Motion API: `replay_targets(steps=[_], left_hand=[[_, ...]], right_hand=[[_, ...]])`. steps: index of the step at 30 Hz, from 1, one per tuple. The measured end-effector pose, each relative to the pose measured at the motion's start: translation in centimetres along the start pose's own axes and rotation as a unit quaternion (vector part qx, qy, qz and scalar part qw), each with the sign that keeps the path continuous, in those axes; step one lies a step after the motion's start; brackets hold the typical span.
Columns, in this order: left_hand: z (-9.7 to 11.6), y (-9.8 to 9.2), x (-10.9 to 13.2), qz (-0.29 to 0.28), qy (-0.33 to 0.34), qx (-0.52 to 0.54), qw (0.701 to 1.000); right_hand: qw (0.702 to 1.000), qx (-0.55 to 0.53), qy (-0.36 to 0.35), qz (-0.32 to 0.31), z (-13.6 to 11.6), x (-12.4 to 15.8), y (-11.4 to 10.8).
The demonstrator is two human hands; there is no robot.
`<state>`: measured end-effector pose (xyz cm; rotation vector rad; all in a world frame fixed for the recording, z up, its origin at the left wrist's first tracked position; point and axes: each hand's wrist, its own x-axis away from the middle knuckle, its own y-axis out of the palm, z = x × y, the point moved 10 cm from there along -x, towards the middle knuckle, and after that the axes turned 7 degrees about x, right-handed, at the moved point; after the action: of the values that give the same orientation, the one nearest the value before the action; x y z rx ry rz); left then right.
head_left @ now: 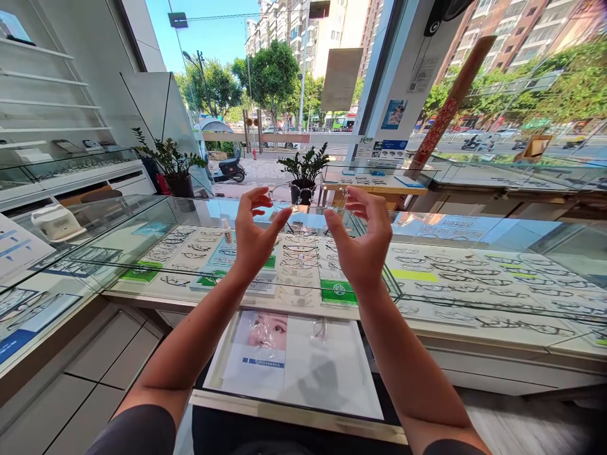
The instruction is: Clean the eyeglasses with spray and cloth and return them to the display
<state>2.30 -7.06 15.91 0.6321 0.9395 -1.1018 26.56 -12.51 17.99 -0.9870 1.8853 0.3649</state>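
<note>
A pair of thin-rimmed eyeglasses (308,190) is held up level in front of me, above the glass counter. My left hand (258,230) pinches its left end between thumb and fingers. At the other end my right hand (363,234) grips the right side in the same way. The clear lenses and fine rims are hard to separate from the bright window behind. Below the hands, inside the glass display case (294,302), lie rows of spectacle frames (300,246). A small spray bottle (226,231) stands left of my left hand.
An open white drawer (332,385) in front of me holds a leaflet (260,344) and clear plastic pieces. More frames (478,272) fill the right-hand case. Two potted plants (303,167) (177,167) stand beyond the counter. A white device (57,222) sits at left.
</note>
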Motion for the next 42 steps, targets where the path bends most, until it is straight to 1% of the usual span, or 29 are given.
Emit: replay_targets(steps=[3,7,12,16,19,21,25,30,38,42], left_hand=[[-0.1,0.1,0.1,0.003,0.004,-0.002,1.000],[-0.1,0.0,0.1,0.012,0.002,0.017,1.000],[-0.2,0.1,0.1,0.010,-0.006,0.008,1.000],[-0.3,0.2,0.2,0.008,-0.009,0.014,1.000],[0.0,0.1,0.3,0.016,0.006,0.026,1.000],[0.5,-0.3,0.3,0.035,0.026,0.033,0.999],[1.8,-1.4,0.5,0.082,0.076,0.010,0.994],[2.7,-1.7,0.6,0.100,0.114,-0.008,0.988],[3.0,-1.9,0.7,0.108,0.134,0.001,0.985],[3.0,-2.1,0.7,0.117,0.120,0.001,0.986]], right_hand=[[1.000,0.023,-0.019,0.007,-0.4,0.1,-0.1],[0.998,0.046,-0.031,0.000,-0.6,0.1,0.0],[0.999,0.043,-0.030,0.000,-0.8,0.1,0.0],[0.997,0.047,-0.054,0.017,-1.0,0.2,-0.2],[0.996,0.031,-0.080,0.027,-0.7,0.2,-0.1],[0.996,0.014,-0.084,0.028,-0.1,0.2,0.3],[0.998,-0.032,-0.052,0.011,1.4,0.2,1.2],[0.997,-0.073,-0.014,-0.008,2.3,0.1,1.8],[0.996,-0.089,0.001,-0.020,2.7,0.0,2.1],[0.996,-0.087,0.007,-0.025,2.9,0.0,2.3]])
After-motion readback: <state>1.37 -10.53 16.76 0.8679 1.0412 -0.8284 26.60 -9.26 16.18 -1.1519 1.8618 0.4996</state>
